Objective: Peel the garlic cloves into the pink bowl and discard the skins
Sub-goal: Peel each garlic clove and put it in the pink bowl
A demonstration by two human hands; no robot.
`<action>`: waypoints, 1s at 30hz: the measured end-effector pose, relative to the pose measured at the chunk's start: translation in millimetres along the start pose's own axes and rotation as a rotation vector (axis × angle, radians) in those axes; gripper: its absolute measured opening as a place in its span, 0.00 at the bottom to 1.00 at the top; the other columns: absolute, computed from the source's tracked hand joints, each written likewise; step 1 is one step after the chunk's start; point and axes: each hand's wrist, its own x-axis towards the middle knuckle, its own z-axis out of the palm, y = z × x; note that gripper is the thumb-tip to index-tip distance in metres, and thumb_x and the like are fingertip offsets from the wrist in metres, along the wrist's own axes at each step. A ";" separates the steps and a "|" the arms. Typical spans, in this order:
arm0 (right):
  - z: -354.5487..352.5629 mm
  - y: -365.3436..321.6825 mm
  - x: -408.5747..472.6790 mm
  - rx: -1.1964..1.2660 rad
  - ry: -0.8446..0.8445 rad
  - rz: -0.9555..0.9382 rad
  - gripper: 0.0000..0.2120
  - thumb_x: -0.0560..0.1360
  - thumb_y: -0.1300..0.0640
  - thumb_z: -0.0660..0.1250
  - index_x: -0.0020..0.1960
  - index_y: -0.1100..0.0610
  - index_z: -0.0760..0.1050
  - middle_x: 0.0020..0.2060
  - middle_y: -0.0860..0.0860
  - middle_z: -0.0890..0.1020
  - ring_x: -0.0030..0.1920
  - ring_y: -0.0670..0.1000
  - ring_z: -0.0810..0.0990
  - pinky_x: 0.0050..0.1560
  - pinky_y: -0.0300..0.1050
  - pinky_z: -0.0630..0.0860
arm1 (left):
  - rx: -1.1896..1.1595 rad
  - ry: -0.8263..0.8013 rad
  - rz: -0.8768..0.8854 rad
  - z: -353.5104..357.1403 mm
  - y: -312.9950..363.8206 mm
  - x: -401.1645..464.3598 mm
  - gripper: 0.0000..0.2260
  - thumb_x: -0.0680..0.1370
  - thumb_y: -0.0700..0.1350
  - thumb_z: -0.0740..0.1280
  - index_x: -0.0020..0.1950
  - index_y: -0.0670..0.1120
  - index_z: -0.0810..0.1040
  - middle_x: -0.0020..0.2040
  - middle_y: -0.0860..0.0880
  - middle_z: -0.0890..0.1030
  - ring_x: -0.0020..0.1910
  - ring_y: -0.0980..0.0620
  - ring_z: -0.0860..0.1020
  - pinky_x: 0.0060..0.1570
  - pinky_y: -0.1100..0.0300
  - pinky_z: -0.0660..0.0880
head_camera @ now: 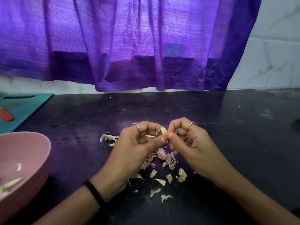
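Note:
Above the dark counter, my left hand and my right hand meet over a small pale garlic clove. Both pinch it between thumb and fingertips, and a strip of skin sticks out beside it. Loose garlic skins lie scattered on the counter below and between my hands, with a further clump of skins to the left. The pink bowl stands at the left edge, with several peeled cloves inside.
A teal cutting board lies at the back left with a red-handled tool on it. A purple curtain hangs over the back wall. The black counter stretches to the right.

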 end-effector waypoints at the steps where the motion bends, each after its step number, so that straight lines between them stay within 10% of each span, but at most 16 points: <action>1: 0.3 -0.1 -0.2 0.004 0.000 0.002 0.06 0.79 0.62 0.63 0.47 0.51 0.74 0.32 0.45 0.78 0.34 0.44 0.75 0.38 0.43 0.75 | -0.003 -0.001 0.003 0.1 0.0 0.0 0.11 0.67 0.43 0.72 0.47 0.41 0.81 0.45 0.43 0.84 0.46 0.37 0.82 0.51 0.48 0.79; 10: 2.5 -2.0 0.2 0.057 -0.008 0.020 0.04 0.80 0.63 0.61 0.48 0.56 0.73 0.30 0.47 0.77 0.32 0.44 0.75 0.36 0.40 0.75 | 0.020 0.003 0.056 1.3 -0.2 1.0 0.11 0.65 0.44 0.72 0.46 0.43 0.81 0.42 0.45 0.84 0.37 0.49 0.82 0.40 0.64 0.78; 30: 7.0 -9.3 0.0 0.247 -0.039 0.113 0.04 0.81 0.65 0.56 0.48 0.61 0.68 0.24 0.50 0.73 0.25 0.43 0.73 0.30 0.36 0.71 | 0.070 0.110 0.092 8.2 -0.4 0.1 0.10 0.65 0.45 0.73 0.45 0.45 0.82 0.42 0.46 0.84 0.39 0.42 0.83 0.50 0.46 0.79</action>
